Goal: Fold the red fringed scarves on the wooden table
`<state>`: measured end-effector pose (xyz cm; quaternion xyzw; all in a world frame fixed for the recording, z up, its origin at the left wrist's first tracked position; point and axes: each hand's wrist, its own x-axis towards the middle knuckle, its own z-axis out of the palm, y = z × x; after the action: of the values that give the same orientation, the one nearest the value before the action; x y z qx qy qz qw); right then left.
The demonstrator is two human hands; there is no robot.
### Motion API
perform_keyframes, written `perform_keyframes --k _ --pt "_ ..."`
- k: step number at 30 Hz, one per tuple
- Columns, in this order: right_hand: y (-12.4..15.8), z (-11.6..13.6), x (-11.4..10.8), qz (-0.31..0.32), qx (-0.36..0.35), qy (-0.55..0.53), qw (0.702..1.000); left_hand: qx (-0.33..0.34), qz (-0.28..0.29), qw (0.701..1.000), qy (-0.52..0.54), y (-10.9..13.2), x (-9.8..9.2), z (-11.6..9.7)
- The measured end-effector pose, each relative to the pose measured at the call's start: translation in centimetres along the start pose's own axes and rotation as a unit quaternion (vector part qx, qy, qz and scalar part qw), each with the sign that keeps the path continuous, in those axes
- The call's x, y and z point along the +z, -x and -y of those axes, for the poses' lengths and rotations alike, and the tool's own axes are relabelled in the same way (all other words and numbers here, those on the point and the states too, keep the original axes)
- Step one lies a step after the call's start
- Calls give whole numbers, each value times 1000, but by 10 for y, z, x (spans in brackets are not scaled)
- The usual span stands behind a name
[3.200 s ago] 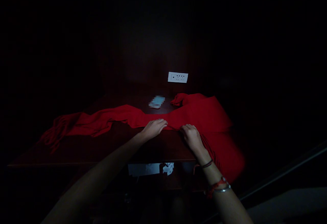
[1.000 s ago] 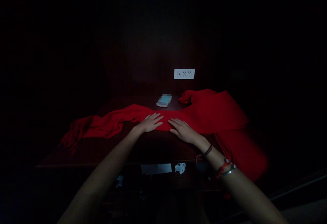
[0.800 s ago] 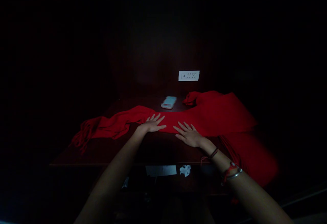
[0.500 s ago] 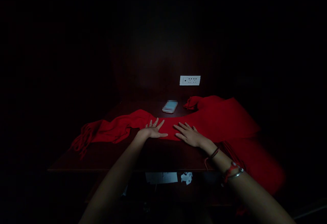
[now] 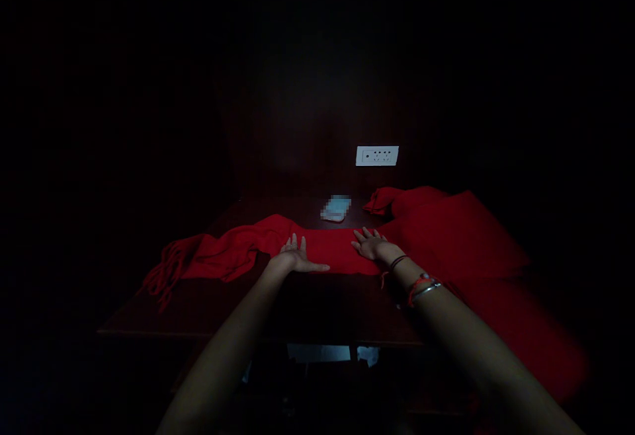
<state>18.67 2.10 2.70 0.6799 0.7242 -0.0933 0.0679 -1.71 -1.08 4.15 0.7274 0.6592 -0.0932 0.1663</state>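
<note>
A long red scarf [image 5: 333, 250] lies across a dark table, with a fringed end at the left and a broad, bunched part at the right that hangs over the front edge. My left hand [image 5: 296, 258] rests on its flat middle stretch, fingers spread and thumb pointing right. Farther right, my right hand [image 5: 370, 244] lies palm down on the same stretch, its fingers apart. Smooth cloth shows between the two hands. The fabric under my right forearm is partly hidden.
Behind the scarf a phone-like object [image 5: 336, 208], blurred out, lies on the table [image 5: 228, 309]. A white socket panel [image 5: 377, 156] is on the back wall. Pale papers [image 5: 318, 354] show below the table edge. The surroundings are very dark.
My right hand has slid to the right along the scarf, widening the gap between my hands. The left hand stays nearly in place. The view has shifted slightly.
</note>
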Motion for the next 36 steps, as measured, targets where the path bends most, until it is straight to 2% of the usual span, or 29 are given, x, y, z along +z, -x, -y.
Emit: perform_keyframes --k 1,3,5,6,8,12,15,17,18,20,22,24,28,30,33,36 --pt "1 3 -1 -23 -21 0 1000 -2 1 1000 -2 -1 0 0" --pt "2 11 -2 -64 -108 -8 992 0 -4 1000 -1 -2 1 0" --pt "1 18 1 -61 -183 -17 981 3 -9 1000 6 -2 1 1" --pt "0 19 4 -48 -197 -18 979 3 -9 1000 8 -2 2 1" --pt "-7 18 8 -35 -183 -13 982 -4 -8 1000 3 -2 2 1" --pt "-21 7 9 -48 -123 -12 991 -19 2 1000 -12 0 2 1" --pt "-22 5 4 -97 -118 -16 988 -28 22 999 -31 2 0 -1" --pt "-16 11 2 -139 -183 -28 973 -36 30 998 -37 4 -1 -3" --pt "-13 16 2 -139 -234 -36 962 -40 30 998 -37 5 -2 -3" --pt "-7 24 4 -88 -329 -39 939 -47 29 998 -37 6 -2 -4" --pt "-6 29 7 -33 -362 -28 931 -48 29 998 -36 7 -2 -4" --pt "-12 30 9 -21 -331 -15 943 -48 32 998 -34 6 -2 -3" --pt "-28 25 4 -14 -227 -3 974 -48 32 998 -21 4 -2 -1" --pt "-29 25 -2 -24 -209 -7 978 -51 31 998 -16 4 -3 -1" --pt "-17 28 -5 -84 -285 -37 954 -52 30 998 -16 7 -4 -2" --pt "-3 27 3 -55 -387 -38 919 -52 36 998 -16 9 -6 -3"
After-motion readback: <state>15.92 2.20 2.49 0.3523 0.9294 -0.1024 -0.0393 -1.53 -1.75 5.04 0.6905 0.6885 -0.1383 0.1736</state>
